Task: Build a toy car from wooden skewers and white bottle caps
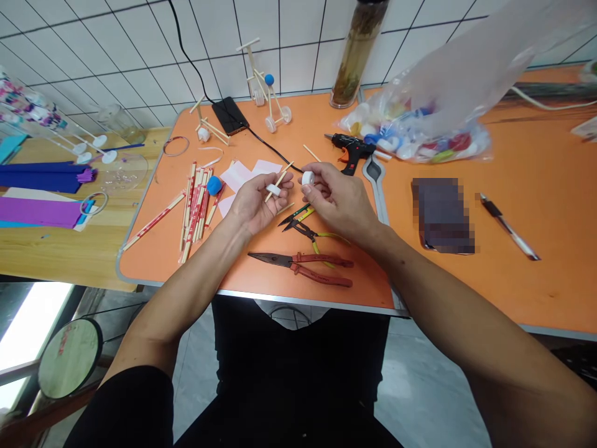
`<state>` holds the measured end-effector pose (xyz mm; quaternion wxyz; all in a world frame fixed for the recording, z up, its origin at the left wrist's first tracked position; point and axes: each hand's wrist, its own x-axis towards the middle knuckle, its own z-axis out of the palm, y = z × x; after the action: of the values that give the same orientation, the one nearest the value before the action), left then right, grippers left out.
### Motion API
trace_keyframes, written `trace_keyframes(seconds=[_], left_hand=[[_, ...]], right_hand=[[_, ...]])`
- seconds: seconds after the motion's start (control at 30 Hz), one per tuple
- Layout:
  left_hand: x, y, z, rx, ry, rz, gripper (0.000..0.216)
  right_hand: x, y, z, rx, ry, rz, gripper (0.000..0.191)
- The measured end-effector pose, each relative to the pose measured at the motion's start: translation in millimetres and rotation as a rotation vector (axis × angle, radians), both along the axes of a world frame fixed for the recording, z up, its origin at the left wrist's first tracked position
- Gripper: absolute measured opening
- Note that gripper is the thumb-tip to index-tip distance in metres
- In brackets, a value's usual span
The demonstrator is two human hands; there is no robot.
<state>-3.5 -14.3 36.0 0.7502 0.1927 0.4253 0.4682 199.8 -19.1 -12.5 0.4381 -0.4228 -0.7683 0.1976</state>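
Observation:
My left hand (pixel 255 202), palm up with fingers curled, holds short wooden sticks (pixel 282 178) with a white bottle cap (pixel 273 189) on them. A second white bottle cap (pixel 308 178) is pinched between the thumb and fingers of my right hand (pixel 338 193), close to the sticks' end. Below the hands lie yellow-handled cutters (pixel 305 229), partly covered by my right hand, and red-handled long-nose pliers (pixel 301 261). To the left are several chopsticks in red-and-white wrappers (pixel 198 205) and a blue bottle cap (pixel 214 185). Pale pink paper pieces (pixel 239 176) lie just behind my left hand.
A black glue gun (pixel 352 149) lies behind my right hand. Small stick-and-cap models (pixel 270 102) and a black phone-like device (pixel 231 116) with a cable stand near the wall. Farther right are a clear bag of caps (pixel 429 134), a tall bottle (pixel 357 59) and a pen (pixel 510 227).

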Motion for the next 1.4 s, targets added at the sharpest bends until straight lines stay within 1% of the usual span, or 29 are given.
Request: trace_keyframes(seconds=[0.17,0.27,0.4,0.5,0.63,0.67,0.73,0.8,0.87,0.93,0.97,1.03,1.1,1.17,1.3,1.4], left_hand=[[-3,2,-4.3,-0.018,-0.054,0.017,0.027],[-5,3,-8.6,0.006,-0.059,0.024,0.023],[-7,4,-12.1,0.037,-0.041,0.016,0.022],[-7,4,-13.7,0.069,-0.040,0.040,0.018],[-7,2,-14.4,0.131,0.004,0.047,0.005],[-6,1,-14.4,0.152,0.030,0.040,0.006],[-5,-2,-14.4,0.212,0.107,0.006,0.014],[-3,-6,-15.2,0.306,0.206,-0.036,0.015],[-1,-8,-17.0,0.429,0.312,-0.060,0.010],[1,-10,-18.9,0.563,0.422,-0.062,0.006],[2,-10,-19.7,0.627,0.478,-0.061,0.006],[3,-11,-20.3,0.745,0.579,-0.038,0.006],[5,-12,-19.2,0.824,0.661,0.022,0.008],[6,-14,-16.8,0.842,0.735,0.080,0.014],[8,-20,-12.0,0.834,0.867,0.083,0.020],[8,-22,-10.8,0.860,0.913,0.097,0.020]], right_hand=[[-3,-3,2.9,0.034,0.044,0.031,0.030],[-6,-5,6.7,0.116,0.055,0.054,0.025],[-9,-6,7.2,0.219,0.016,0.034,0.022],[-11,-7,4.9,0.228,0.007,0.041,0.019],[-13,-9,4.9,0.200,0.012,0.043,0.019],[-13,-9,5.7,0.181,0.030,0.041,0.020],[-10,-7,8.1,0.099,0.116,0.025,0.022],[-5,-3,11.2,-0.063,0.270,0.034,0.026],[0,2,14.5,-0.284,0.462,0.107,0.032],[5,6,17.6,-0.495,0.632,0.224,0.037],[6,7,18.9,-0.578,0.696,0.276,0.039],[6,8,20.7,-0.686,0.770,0.349,0.040],[5,8,21.3,-0.734,0.787,0.386,0.039],[3,6,20.6,-0.743,0.773,0.402,0.039],[1,4,17.2,-0.721,0.719,0.413,0.042],[0,3,15.4,-0.706,0.694,0.420,0.046]])
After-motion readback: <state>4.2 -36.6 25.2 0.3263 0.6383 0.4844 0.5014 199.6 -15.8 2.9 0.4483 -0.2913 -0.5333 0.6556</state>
